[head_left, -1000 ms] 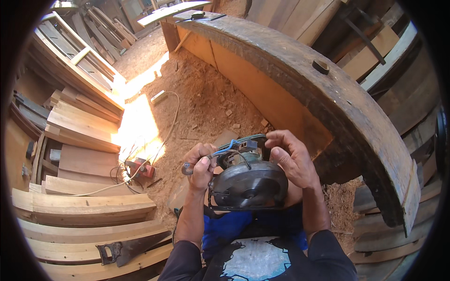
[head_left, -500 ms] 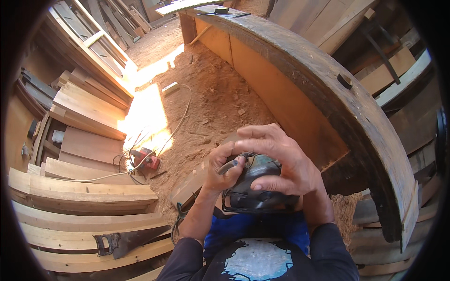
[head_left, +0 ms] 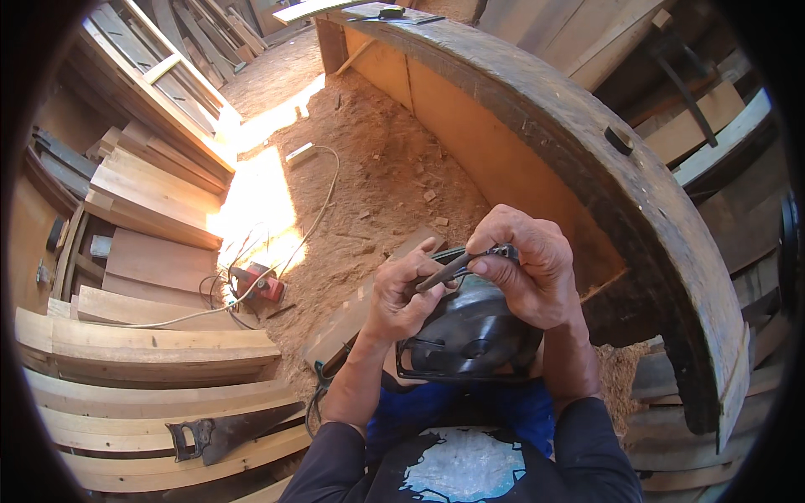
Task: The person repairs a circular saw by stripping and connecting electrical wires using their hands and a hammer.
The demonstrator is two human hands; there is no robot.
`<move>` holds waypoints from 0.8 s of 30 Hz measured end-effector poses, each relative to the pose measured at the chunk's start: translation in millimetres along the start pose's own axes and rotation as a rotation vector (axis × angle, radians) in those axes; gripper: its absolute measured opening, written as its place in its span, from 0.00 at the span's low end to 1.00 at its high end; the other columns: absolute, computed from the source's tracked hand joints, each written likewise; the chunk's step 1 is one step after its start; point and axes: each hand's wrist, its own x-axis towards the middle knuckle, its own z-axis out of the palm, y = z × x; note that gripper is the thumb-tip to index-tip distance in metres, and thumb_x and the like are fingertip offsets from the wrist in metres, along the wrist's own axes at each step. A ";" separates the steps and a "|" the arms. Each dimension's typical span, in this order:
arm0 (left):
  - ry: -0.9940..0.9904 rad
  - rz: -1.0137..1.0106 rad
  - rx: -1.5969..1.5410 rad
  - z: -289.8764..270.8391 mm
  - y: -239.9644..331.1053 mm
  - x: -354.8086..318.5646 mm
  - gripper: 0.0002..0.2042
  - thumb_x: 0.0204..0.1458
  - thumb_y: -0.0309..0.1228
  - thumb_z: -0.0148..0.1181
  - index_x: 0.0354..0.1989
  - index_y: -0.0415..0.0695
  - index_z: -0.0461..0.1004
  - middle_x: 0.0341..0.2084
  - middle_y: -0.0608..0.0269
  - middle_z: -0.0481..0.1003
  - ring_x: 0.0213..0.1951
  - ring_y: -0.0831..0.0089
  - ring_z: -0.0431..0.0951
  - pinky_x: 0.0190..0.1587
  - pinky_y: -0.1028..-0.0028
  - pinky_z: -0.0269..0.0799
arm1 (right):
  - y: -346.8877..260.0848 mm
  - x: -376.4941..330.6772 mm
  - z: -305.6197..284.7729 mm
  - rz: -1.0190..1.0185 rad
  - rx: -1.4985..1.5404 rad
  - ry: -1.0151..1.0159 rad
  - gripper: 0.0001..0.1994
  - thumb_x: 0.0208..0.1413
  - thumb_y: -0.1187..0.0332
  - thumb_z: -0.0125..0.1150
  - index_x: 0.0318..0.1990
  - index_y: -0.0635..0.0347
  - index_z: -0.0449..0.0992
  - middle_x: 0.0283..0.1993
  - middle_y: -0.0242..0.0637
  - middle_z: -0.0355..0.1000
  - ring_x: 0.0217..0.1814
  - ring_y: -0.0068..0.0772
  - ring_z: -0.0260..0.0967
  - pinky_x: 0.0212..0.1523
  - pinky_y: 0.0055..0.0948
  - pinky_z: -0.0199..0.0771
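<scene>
Both hands grip a slim dark metal tool [head_left: 457, 264] above a black circular saw [head_left: 465, 331] resting on the person's lap: the left hand [head_left: 401, 298] clenches its near end, the right hand [head_left: 524, 272] pinches its far end. Judged step: adjusting the saw; next calls for seating the tool carefully. Half a second ago the right hand covered the saw.
</scene>
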 end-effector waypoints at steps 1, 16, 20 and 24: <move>-0.052 0.024 0.058 -2.1 0.8 2.3 0.04 0.53 0.25 0.61 0.36 0.40 0.79 0.28 0.65 0.82 0.28 0.70 0.80 0.60 0.57 0.71 | -0.3 -3.8 -3.1 0.018 -0.003 0.005 0.07 0.56 0.73 0.71 0.39 0.62 0.78 0.33 0.37 0.77 0.34 0.37 0.76 0.36 0.33 0.73; -0.260 -0.077 -0.079 -13.3 -8.0 13.8 0.24 0.71 0.47 0.48 0.47 0.33 0.78 0.29 0.57 0.81 0.33 0.66 0.80 0.52 0.62 0.71 | 19.1 -26.4 -18.3 0.243 0.359 0.195 0.04 0.60 0.79 0.67 0.41 0.65 0.80 0.37 0.35 0.77 0.40 0.23 0.75 0.42 0.26 0.74; -0.166 -0.256 -0.338 -19.3 -3.7 6.1 0.23 0.71 0.43 0.49 0.50 0.30 0.75 0.33 0.50 0.80 0.34 0.63 0.80 0.44 0.66 0.76 | 10.8 -9.4 -5.4 0.308 0.598 0.105 0.03 0.62 0.80 0.65 0.41 0.65 0.79 0.35 0.33 0.76 0.40 0.21 0.75 0.40 0.25 0.75; -0.124 -0.345 -0.535 -17.7 -3.7 2.3 0.22 0.70 0.44 0.52 0.55 0.33 0.74 0.40 0.53 0.82 0.41 0.63 0.84 0.51 0.65 0.78 | 10.4 5.1 3.5 0.293 0.583 -0.025 0.02 0.61 0.80 0.66 0.39 0.66 0.79 0.33 0.34 0.77 0.36 0.21 0.75 0.38 0.25 0.75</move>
